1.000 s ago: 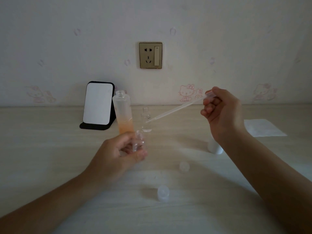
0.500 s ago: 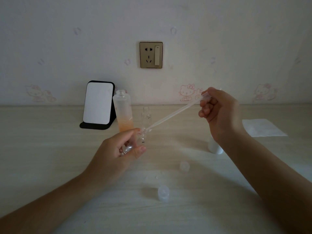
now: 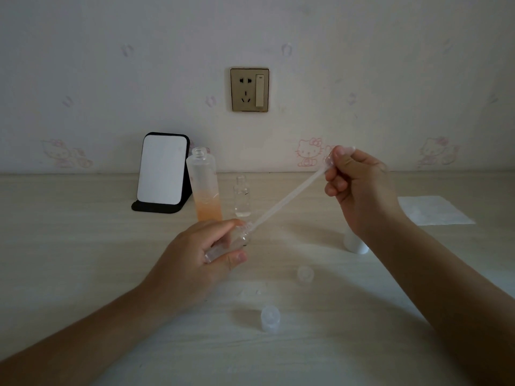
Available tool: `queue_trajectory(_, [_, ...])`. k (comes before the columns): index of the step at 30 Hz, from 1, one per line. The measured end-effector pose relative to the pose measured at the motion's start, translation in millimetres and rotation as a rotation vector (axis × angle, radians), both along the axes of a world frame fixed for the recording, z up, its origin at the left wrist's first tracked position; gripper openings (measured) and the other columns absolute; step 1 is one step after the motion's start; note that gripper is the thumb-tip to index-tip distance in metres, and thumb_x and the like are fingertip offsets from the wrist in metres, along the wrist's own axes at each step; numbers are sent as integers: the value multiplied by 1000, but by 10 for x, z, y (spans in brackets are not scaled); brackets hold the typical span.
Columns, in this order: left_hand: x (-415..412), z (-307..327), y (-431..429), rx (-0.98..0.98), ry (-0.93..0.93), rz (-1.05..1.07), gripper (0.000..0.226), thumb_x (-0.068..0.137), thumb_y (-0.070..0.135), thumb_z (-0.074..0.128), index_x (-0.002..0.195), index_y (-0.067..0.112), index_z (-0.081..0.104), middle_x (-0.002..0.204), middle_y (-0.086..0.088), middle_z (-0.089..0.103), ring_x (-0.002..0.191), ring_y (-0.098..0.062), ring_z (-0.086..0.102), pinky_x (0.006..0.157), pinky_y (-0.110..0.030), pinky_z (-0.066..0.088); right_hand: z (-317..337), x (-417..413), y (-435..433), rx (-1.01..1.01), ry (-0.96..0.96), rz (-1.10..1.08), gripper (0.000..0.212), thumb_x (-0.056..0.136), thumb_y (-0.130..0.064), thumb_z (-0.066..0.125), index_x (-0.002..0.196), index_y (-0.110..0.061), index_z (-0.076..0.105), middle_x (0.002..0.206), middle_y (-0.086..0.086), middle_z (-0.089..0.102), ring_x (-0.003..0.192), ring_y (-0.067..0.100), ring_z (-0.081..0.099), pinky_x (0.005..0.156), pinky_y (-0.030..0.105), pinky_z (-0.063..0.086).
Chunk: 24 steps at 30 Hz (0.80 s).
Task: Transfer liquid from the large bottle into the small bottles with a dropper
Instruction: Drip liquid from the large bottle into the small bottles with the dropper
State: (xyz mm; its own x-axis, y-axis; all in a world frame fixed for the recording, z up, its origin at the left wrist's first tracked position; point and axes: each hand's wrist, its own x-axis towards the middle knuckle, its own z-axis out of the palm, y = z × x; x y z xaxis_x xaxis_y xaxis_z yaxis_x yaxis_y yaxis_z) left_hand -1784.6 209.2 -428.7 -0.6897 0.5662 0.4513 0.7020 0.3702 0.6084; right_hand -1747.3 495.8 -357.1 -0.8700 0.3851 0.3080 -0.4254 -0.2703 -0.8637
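The dropper (image 3: 289, 195) slants down to the left over the middle of the worktop (image 3: 83, 246), with its tip at the mouth of the small bottle (image 3: 237, 242). The left hand (image 3: 195, 263) holds that bottle tilted above the worktop, mouth up and to the right, fingers (image 3: 220, 227) and thumb curled round its clear body. The right hand (image 3: 362, 190) is raised higher; its fingers (image 3: 334, 186) are clamped on the dropper's bulb end, with the thumb on top.

Just behind the left hand stands the large bottle (image 3: 204, 185), upright and uncapped, with orange liquid in its lower part. Just right of it a second small bottle (image 3: 242, 197) stands upright and open.

Two clear caps lie near the front: one (image 3: 305, 273) between the forearms, the other (image 3: 270, 319) nearer the camera. A white cylinder (image 3: 355, 243) is partly hidden by the right wrist. A paper sheet (image 3: 434, 210) lies far right, a mirror (image 3: 163, 172) stands back left, and a socket (image 3: 249, 89) is on the wall.
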Motion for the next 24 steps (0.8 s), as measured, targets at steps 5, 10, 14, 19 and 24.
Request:
queue_trajectory(5, [3, 17, 5, 52, -88, 79, 26, 81, 57, 71, 103, 44, 66, 104, 23, 72, 102, 1, 65, 81, -7, 41, 0, -5, -6, -9, 4, -5, 37, 102, -19, 63, 66, -19, 73, 67, 5, 61, 47, 11, 45, 48, 25, 47])
queue_trajectory(10, [62, 63, -11, 125, -193, 101, 35, 80, 55, 76, 107, 37, 64, 101, 22, 78, 99, -5, 67, 92, -34, 54, 26, -2, 66, -96, -25, -110, 21, 101, -18, 60, 82, -9, 65, 61, 0, 59, 47, 12, 44, 49, 25, 46])
queue_trajectory(14, [123, 90, -5, 92, -218, 5, 35, 78, 43, 86, 99, 37, 59, 106, 18, 80, 106, -6, 73, 91, -40, 55, 13, -13, 81, -111, -45, -141, 20, 100, -16, 60, 80, -11, 64, 63, 1, 58, 47, 12, 44, 50, 26, 45])
queue_trajectory(19, [127, 83, 15, 32, -257, -33, 42, 68, 60, 84, 98, 45, 58, 105, 22, 80, 105, 0, 74, 97, -37, 52, -4, -26, 76, -77, -46, -139, 21, 100, -18, 60, 83, -8, 65, 65, 4, 59, 47, 14, 44, 50, 27, 46])
queue_trajectory(24, [124, 111, -34, 230, -173, -50, 39, 76, 59, 79, 101, 37, 59, 99, 11, 77, 94, -15, 69, 87, -34, 52, -15, -33, 81, -61, -43, -143, 20, 100, -19, 60, 84, -7, 65, 65, 4, 61, 46, 13, 45, 50, 27, 46])
